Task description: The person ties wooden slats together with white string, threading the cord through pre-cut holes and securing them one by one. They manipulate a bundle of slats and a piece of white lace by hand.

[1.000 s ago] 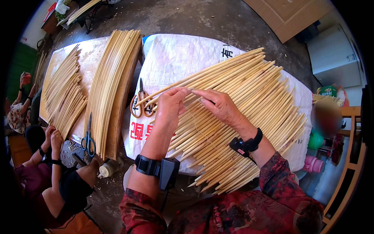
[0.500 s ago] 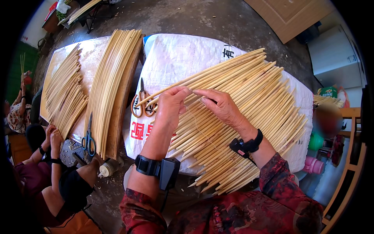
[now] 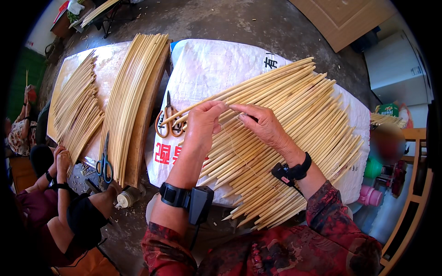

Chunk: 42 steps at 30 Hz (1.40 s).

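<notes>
Over the near-left part of a wide, fanned layer of pale peeled sticks, my two hands meet fingertip to fingertip. My left hand is closed in a pinch on a thin pale thread, which trails down across the sticks. Thumb and forefinger of my right hand are also pinched together at the thread's end; a small dark spot shows between them, too unclear to name. The sticks lie on a white woven sack. Scissors with orange-brown handles rest on the sack, left of my left hand.
To the left, a board carries a curved row of long sticks, a second pile and blue-handled scissors. A co-worker's hands hold the pile's near end. A jar stands on the floor.
My hands have barely moved, still pinched together at the thread. At left, the co-worker's hands have shifted slightly.
</notes>
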Tool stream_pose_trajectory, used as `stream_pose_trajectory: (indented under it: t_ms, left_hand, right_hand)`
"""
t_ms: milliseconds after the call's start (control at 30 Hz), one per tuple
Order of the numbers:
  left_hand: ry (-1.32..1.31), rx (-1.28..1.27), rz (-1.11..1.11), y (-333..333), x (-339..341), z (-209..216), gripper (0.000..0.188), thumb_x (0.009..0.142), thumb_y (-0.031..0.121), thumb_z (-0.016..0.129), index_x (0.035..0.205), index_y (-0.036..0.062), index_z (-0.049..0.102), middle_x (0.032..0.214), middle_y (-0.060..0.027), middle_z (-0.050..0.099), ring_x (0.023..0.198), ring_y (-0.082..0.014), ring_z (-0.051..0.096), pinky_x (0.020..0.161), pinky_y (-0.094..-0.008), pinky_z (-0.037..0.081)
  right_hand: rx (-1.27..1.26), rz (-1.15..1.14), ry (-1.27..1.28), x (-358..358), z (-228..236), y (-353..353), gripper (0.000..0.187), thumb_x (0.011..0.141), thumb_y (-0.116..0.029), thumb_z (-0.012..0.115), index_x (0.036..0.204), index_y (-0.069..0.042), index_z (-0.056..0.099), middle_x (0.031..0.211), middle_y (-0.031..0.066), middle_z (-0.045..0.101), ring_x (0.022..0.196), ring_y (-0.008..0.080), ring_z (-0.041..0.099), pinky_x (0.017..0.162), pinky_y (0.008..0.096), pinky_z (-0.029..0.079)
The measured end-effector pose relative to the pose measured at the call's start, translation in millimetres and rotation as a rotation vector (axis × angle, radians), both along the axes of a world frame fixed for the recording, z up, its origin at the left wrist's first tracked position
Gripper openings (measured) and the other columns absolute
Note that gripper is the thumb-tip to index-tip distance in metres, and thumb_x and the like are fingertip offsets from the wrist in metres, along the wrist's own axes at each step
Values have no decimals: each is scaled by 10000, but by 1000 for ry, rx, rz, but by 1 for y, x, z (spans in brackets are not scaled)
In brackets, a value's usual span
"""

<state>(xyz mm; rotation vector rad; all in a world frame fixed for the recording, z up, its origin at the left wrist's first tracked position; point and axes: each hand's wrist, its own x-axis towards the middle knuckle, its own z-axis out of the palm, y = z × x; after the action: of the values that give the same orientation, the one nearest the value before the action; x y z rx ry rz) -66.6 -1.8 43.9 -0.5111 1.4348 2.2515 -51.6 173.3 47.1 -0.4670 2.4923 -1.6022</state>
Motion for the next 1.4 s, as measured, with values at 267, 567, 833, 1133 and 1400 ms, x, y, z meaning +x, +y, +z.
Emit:
stream_pose_trajectory:
  t_ms: [267,567,833,1133,1400]
  left_hand:
    - [-1,-18,2,0,0,0,109,844,85,588,916,4,601,752,17,567,481,-13,349,403,-177,272]
    - [10,-34,-8,-1,0,1,112,847,96,586,910,5,605,748,21,562,482,-11,343,406,-177,268]
    - [25,-53,5,1,0,3,117,835,128,596,864,17,617,636,51,468,479,-19,333,423,-185,259]
    - [43,-19,28,1,0,3,122,823,131,608,846,13,627,570,64,425,469,-21,327,416,-189,245]
    - [29,-2,10,-1,-1,0,105,847,93,592,919,16,600,779,3,590,478,-8,356,399,-172,278]
  right_hand:
    - [14,37,9,-1,0,3,321,860,-76,515,1176,-76,569,1007,109,643,863,192,616,786,276,485]
    - [9,33,-32,-1,1,4,329,860,-84,512,1183,-88,570,1006,106,649,850,178,617,781,270,484]
    - [14,50,-57,-3,0,6,323,862,-92,513,1179,-90,574,1019,107,647,869,184,617,802,272,478]
    - [-55,21,-155,-3,9,2,296,865,-110,521,1153,-73,583,1022,98,645,927,187,612,834,278,470]
    - [-101,-7,-159,-4,5,0,277,875,-93,535,1144,-54,591,909,6,614,694,53,492,667,207,441]
